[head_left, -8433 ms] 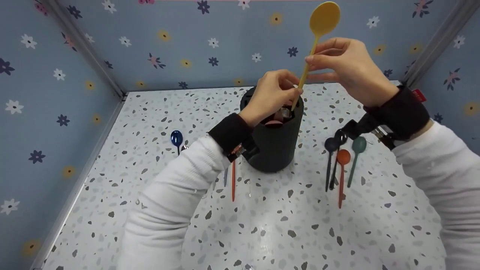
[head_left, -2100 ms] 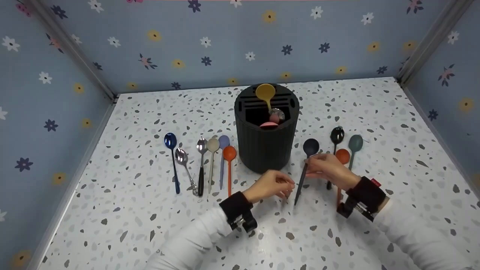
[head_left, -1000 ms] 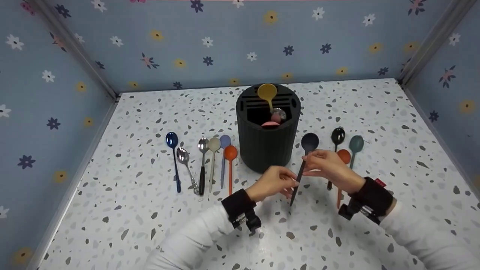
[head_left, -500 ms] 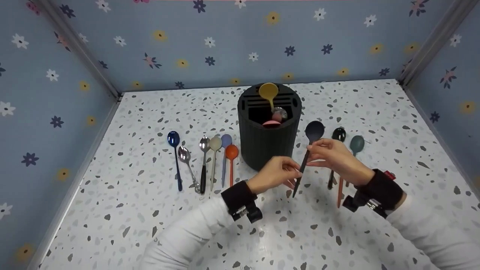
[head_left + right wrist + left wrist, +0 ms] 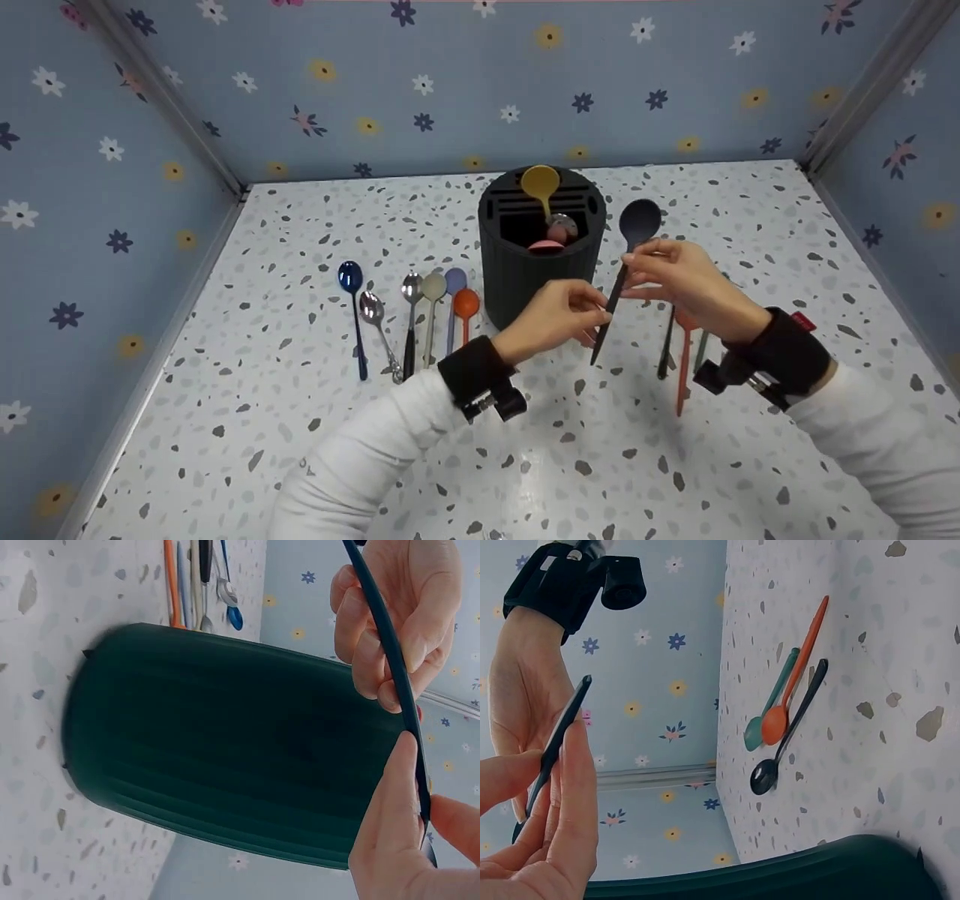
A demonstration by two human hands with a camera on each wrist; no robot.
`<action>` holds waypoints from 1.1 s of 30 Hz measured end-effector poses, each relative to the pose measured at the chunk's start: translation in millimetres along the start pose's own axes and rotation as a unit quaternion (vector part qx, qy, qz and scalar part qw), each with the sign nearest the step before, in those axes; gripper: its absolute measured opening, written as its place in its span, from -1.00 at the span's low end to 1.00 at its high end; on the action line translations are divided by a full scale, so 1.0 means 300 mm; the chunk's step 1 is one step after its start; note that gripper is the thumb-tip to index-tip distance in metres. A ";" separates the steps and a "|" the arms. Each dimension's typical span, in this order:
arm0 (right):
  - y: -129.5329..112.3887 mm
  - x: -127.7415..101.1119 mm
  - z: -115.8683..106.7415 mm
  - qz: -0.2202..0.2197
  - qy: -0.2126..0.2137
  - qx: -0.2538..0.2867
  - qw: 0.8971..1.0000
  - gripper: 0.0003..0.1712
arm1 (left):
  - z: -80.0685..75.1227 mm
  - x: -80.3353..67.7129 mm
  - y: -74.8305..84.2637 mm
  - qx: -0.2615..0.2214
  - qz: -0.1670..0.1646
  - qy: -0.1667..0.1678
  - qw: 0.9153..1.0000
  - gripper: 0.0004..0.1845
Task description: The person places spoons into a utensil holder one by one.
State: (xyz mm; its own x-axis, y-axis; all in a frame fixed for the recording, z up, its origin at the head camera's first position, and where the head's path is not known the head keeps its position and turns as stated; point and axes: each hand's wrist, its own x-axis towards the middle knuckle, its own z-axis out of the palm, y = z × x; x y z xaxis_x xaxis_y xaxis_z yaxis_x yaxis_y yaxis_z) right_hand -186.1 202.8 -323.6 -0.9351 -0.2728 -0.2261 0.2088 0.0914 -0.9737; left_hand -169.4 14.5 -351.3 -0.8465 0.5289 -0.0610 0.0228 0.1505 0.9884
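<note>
Both the right hand (image 5: 686, 281) and left hand (image 5: 559, 319) pinch a dark navy plastic spoon (image 5: 628, 259) raised beside the black ribbed cylindrical holder (image 5: 536, 277), which holds three spoons; nine lie outside.

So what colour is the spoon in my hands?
Dark navy spoon, clearest in the head view.

A: What colour is the spoon (image 5: 628, 247) up in the air?

B: Dark grey-blue. The holder (image 5: 525, 277) is black, with a yellow spoon (image 5: 541, 184) and something pink (image 5: 546, 245) in it.

A: And the table (image 5: 300, 420)?

B: White with grey specks. The walls (image 5: 375, 82) are blue with little flowers. An orange spoon (image 5: 465, 309) and a shiny blue spoon (image 5: 351, 289) lie there too. The sleeves (image 5: 360, 465) are white, the wrist bands (image 5: 471, 369) black.
</note>
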 end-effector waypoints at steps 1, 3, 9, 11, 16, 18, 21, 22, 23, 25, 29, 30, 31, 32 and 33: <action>-0.011 0.000 -0.001 -0.003 -0.001 0.003 1.000 -0.56 | -0.003 0.002 0.009 0.006 0.004 0.000 1.000 -0.81; -0.033 -0.002 -0.004 -0.011 -0.007 0.017 1.000 -0.58 | -0.010 0.005 0.031 0.017 0.012 0.000 1.000 -0.80; -0.118 0.000 -0.009 -0.043 -0.025 0.045 0.998 -0.59 | -0.037 0.019 0.112 0.040 0.029 0.001 0.999 -0.78; -0.148 0.001 -0.009 -0.052 -0.025 0.052 0.997 -0.58 | -0.047 0.026 0.139 0.047 0.033 0.003 0.998 -0.77; -0.216 0.008 -0.009 -0.076 -0.028 0.053 0.995 -0.60 | -0.071 0.048 0.197 0.056 0.041 0.017 0.997 -0.77; -0.240 0.011 -0.008 -0.083 -0.029 0.052 0.995 -0.59 | -0.082 0.057 0.216 0.064 0.044 0.024 0.997 -0.77; -0.276 0.019 -0.004 -0.097 -0.023 0.058 0.993 -0.59 | -0.100 0.068 0.243 0.081 0.050 0.029 0.995 -0.77; -0.287 0.021 -0.003 -0.101 -0.022 0.058 0.993 -0.59 | -0.106 0.072 0.252 0.088 0.053 0.031 0.994 -0.77; -0.298 0.024 -0.001 -0.106 -0.019 0.056 0.993 -0.59 | -0.111 0.076 0.260 0.094 0.056 0.033 0.993 -0.77; -0.319 0.029 0.002 -0.114 -0.011 0.053 0.992 -0.59 | -0.120 0.083 0.276 0.105 0.061 0.037 0.992 -0.77; -0.351 0.035 0.006 -0.121 -0.003 0.045 0.992 -0.57 | -0.133 0.094 0.301 0.120 0.066 0.043 0.990 -0.79; -0.358 0.035 0.007 -0.122 -0.003 0.046 0.991 -0.56 | -0.136 0.097 0.305 0.123 0.067 0.044 0.989 -0.79; -0.365 0.036 0.007 -0.123 -0.004 0.046 0.991 -0.56 | -0.140 0.099 0.309 0.125 0.069 0.046 0.989 -0.79; -0.372 0.037 0.008 -0.126 -0.006 0.044 0.991 -0.55 | -0.144 0.102 0.312 0.129 0.072 0.049 0.988 -0.79; -0.378 0.038 0.009 -0.129 -0.006 0.044 0.991 -0.56 | -0.147 0.105 0.314 0.133 0.075 0.052 0.987 -0.80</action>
State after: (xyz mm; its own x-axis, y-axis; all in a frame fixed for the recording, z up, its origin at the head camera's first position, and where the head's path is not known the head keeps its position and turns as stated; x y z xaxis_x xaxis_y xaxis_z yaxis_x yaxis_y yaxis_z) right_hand -219.7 186.8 -215.8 -0.9570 -0.2886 0.0311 -0.0125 -0.0661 -0.9977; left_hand -217.6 8.5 -254.0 -0.8729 0.4750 0.1118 0.2790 0.2978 0.9129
